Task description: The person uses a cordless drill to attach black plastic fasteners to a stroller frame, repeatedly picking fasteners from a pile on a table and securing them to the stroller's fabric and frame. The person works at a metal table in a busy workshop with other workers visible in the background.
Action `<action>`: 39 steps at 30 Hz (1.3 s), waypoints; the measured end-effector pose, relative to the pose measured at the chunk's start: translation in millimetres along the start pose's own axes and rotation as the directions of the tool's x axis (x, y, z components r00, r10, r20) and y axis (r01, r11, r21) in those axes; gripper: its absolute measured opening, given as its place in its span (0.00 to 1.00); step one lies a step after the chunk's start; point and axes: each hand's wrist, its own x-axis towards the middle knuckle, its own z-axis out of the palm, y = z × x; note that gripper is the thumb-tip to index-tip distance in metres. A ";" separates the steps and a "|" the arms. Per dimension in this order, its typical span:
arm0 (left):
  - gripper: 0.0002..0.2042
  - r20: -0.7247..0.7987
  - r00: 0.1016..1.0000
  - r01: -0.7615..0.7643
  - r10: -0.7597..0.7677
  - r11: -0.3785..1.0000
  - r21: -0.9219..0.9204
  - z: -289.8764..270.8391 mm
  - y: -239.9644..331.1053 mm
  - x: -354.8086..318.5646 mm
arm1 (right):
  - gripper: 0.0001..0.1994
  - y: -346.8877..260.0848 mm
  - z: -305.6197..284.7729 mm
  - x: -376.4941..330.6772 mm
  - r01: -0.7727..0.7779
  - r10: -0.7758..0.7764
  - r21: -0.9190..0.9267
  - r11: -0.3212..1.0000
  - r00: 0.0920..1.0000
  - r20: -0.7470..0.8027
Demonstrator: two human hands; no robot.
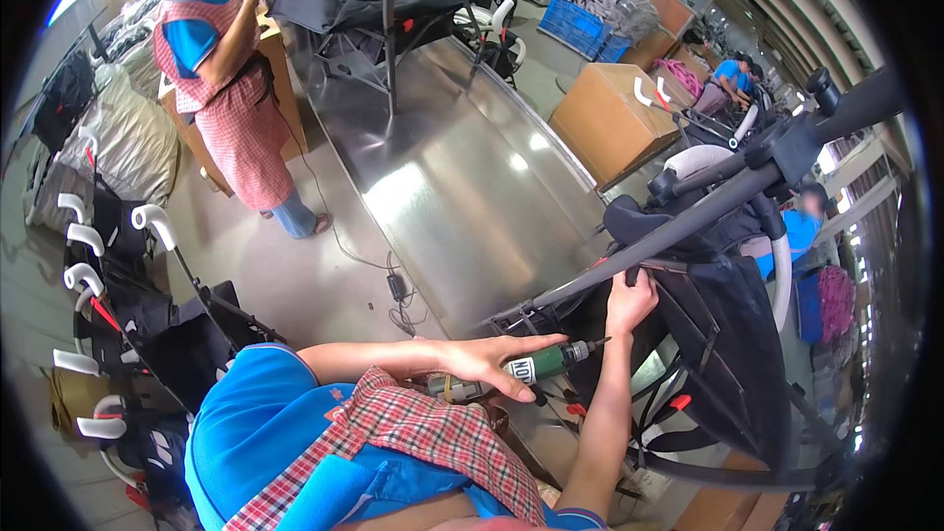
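My left hand [487,366] is wrapped around a green and grey power screwdriver [543,364]. Its thin bit points right, toward my right wrist. Beyond it, my right hand [630,303] is closed on a small black part at the edge of a stroller's dark fabric, just below a grey frame tube [654,248]. The folded-looking black stroller [728,334] leans across the right side, its seat fabric, tubes and a red tab [680,401] showing. What exactly lies inside my right fingers is mostly hidden.
A shiny metal worktable [442,226] runs away ahead, with another black stroller [364,10] at its far end. A co-worker [231,88] stands at far left. A cable [398,285] hangs beside the table. Strollers with white handles [87,280] stand left; a cardboard box [615,118] stands right.
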 end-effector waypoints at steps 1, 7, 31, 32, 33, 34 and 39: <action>0.49 0.021 1.000 -0.019 0.018 0.999 0.029 -3.1 -5.7 0.1 | 0.12 2.8 -1.0 1.2 -0.003 0.001 0.038 0.999 0.999 0.036; 0.50 0.237 0.961 0.170 -0.145 0.981 -0.089 -13.9 -10.7 -17.0 | 0.12 -0.9 -51.6 -21.6 -0.458 0.342 0.282 0.843 0.861 0.378; 0.47 0.398 0.572 0.557 -0.717 0.696 0.452 196.3 -162.1 -9.0 | 0.08 -55.3 -485.0 -526.1 -0.686 0.955 -0.718 0.118 0.276 -0.106; 0.48 0.427 0.549 0.573 -0.719 0.695 0.434 215.1 -149.1 -6.9 | 0.08 -38.0 -489.4 -556.7 -0.144 0.914 -0.957 0.253 0.361 0.187; 0.49 0.454 0.531 0.596 -0.715 0.696 0.401 231.4 -137.2 -5.0 | 0.09 -31.9 -515.2 -605.3 -0.143 0.806 -0.904 0.404 0.524 0.277; 0.50 0.544 0.587 0.613 -0.599 0.768 0.185 238.2 -161.2 -10.7 | 0.09 -14.5 -513.6 -597.3 -0.286 0.844 -0.867 0.408 0.480 0.239; 0.51 0.534 0.597 0.584 -0.599 0.781 0.224 276.4 -164.4 -8.4 | 0.05 -22.8 -507.8 -573.2 -0.630 0.902 -0.714 0.307 0.431 0.008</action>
